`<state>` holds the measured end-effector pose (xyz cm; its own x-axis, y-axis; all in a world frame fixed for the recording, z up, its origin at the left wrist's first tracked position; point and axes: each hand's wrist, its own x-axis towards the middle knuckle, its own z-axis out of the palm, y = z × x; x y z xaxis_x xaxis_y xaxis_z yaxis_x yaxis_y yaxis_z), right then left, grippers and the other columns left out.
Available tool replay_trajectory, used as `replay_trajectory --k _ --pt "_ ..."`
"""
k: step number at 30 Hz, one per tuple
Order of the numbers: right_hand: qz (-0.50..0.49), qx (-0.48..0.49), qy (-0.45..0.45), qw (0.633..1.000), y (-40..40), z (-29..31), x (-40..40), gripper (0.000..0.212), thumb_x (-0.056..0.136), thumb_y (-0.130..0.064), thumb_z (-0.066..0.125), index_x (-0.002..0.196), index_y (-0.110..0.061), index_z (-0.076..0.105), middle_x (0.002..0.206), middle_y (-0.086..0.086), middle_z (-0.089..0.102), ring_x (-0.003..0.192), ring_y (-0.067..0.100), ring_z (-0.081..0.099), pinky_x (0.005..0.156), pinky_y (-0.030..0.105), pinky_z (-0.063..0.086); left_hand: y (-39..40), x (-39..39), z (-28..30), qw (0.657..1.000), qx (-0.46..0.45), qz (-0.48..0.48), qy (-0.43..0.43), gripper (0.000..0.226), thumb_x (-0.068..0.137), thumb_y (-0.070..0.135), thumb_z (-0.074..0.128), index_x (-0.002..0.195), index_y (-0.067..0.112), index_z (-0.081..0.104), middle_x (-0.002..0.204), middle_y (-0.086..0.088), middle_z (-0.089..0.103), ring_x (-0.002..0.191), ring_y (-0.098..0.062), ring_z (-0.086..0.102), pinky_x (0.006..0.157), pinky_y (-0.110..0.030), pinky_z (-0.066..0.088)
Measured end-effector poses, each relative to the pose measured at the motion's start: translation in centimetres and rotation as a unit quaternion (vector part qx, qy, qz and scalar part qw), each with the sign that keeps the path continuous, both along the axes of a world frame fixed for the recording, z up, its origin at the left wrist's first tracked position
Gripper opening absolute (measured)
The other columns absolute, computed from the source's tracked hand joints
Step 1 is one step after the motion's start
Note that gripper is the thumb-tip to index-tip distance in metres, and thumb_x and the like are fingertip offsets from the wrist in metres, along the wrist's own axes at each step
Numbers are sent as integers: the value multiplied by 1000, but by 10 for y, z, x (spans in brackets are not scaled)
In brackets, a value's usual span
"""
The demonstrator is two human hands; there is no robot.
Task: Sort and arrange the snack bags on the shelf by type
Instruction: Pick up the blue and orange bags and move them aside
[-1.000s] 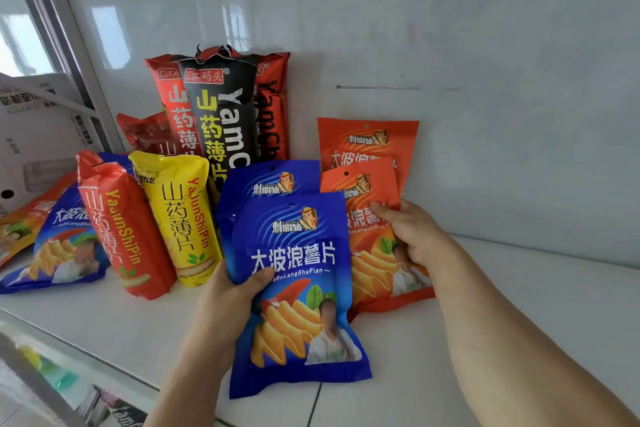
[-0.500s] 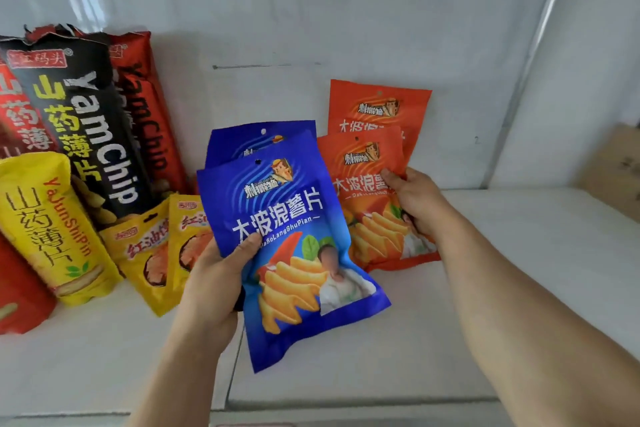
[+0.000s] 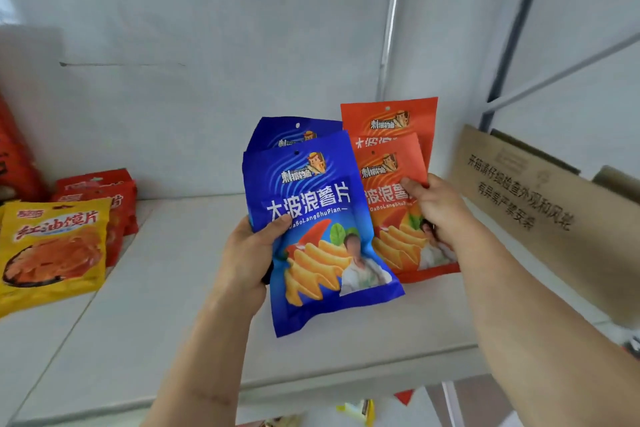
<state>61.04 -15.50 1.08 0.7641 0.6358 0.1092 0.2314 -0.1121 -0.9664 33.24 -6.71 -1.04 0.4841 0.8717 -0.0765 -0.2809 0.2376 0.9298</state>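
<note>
White shelf (image 3: pixel 180 305) lies bare mid-span; left hand (image 3: pixel 247 255) grips blue bags (image 3: pixel 311 218), right hand (image 3: pixel 438 208) seemingly orange bags (image 3: pixel 391 163).

Left hand (image 3: pixel 247 253) holds blue chip bags (image 3: pixel 318 229); right hand (image 3: pixel 438 208) holds orange chip bags (image 3: pixel 391 163) above shelf (image 3: pixel 156 305)

I see glossy blue chip bags (image 3: pixel 311 229) with wavy stripes, orange-red foil bags (image 3: pixel 391 156), a yellow bag (image 3: pixel 52 246), white shelf (image 3: pixel 166 305)
</note>
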Motion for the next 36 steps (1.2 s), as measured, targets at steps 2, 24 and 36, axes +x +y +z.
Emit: replay_trajectory --k 2,24,36 --pt "-7 -14 1 1000 -21 -3 29 18 95 -39 61 99 -22 65 87 5 75 53 12 68 45 24 52 -15 30 -1 1000 -3 1 -4 24 93 20 70 115 13 64 102 -8 79 86 -27 77 74 -42 61" --pt "25 -96 -37 994 -49 -6 151 71 98 -64 26 155 -20 27 158 0 33 145 18 32 117 37 24 -23 249 -30 986 44 72 142 23 95 30 69 110 13 63 101 -6 76 90 -26 74 85 -48 61" --pt "-28 -259 -371 891 -48 7 129 58 103 -52 22 149 -19 36 159 3 31 148 22 23 117 46 19 -21 264 -20 959 110 113 234 52 90 37 73 127 11 49 115 -3 65 98 -24 66 77 -34 53"
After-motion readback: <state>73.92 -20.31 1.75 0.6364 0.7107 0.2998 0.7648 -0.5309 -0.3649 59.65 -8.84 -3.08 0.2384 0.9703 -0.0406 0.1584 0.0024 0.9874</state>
